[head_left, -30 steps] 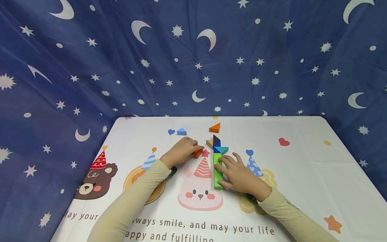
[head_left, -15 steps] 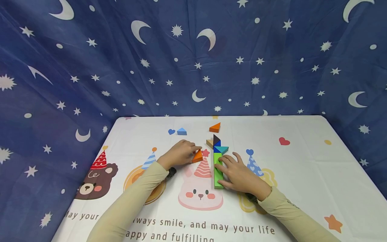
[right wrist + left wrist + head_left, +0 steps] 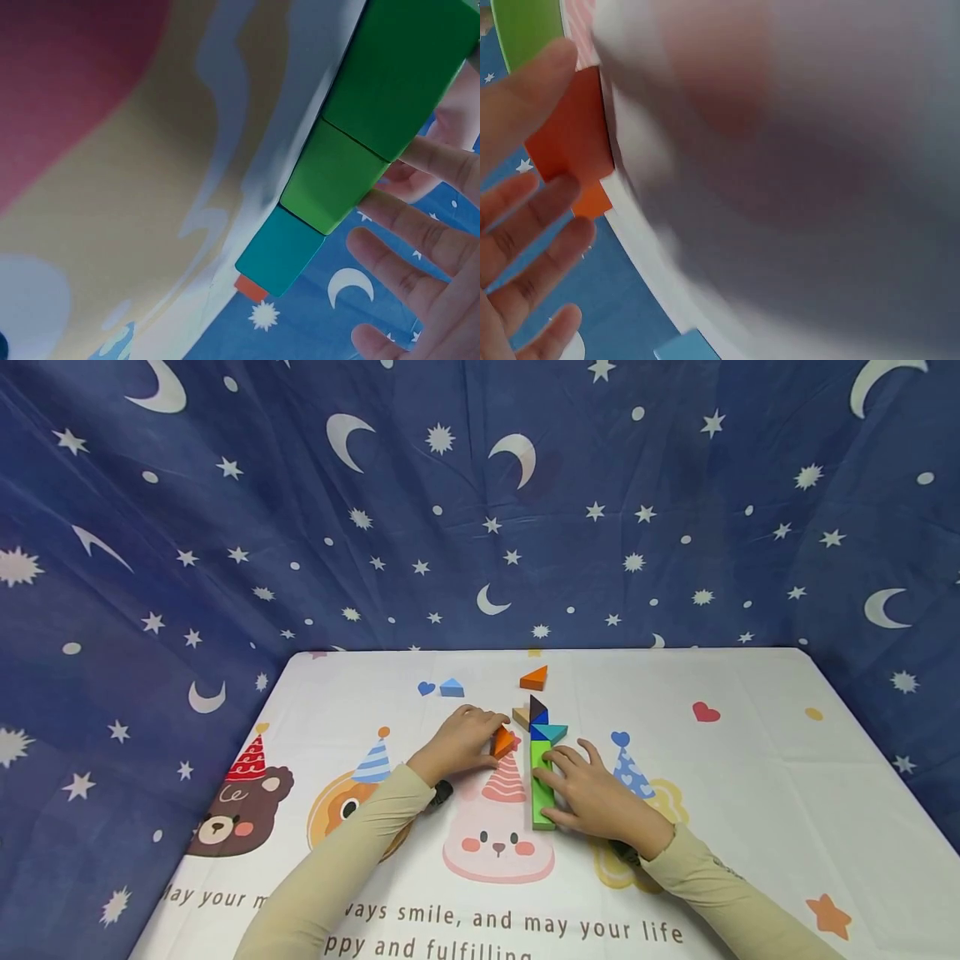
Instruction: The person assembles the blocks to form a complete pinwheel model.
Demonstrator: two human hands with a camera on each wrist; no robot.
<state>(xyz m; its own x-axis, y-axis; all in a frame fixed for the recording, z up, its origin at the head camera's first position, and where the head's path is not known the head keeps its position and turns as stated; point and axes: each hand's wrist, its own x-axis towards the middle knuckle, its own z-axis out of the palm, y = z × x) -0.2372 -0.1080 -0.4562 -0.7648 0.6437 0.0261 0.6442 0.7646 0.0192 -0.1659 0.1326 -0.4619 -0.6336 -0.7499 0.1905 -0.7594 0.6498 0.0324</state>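
Two hands at the surface (image 3: pixel 750 793). Left hand (image 3: pixel 461 743): grip clamped, thumb and fingers across the orange triangular block (image 3: pixel 503 742), left of the green row; we judge this hold gives control of its angle. Fingers cover parts of it, so we cannot tell whether it sits flat. Right hand (image 3: pixel 600 793): grip apart, fingertips against the light green block (image 3: pixel 334 176) and dark green block (image 3: pixel 397 67), probably steadying them. From the head, we lose their seam.

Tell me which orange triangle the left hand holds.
The nearer orange triangle, pinched by the left hand; the far orange triangle, beyond the dark brown triangle, lies untouched.
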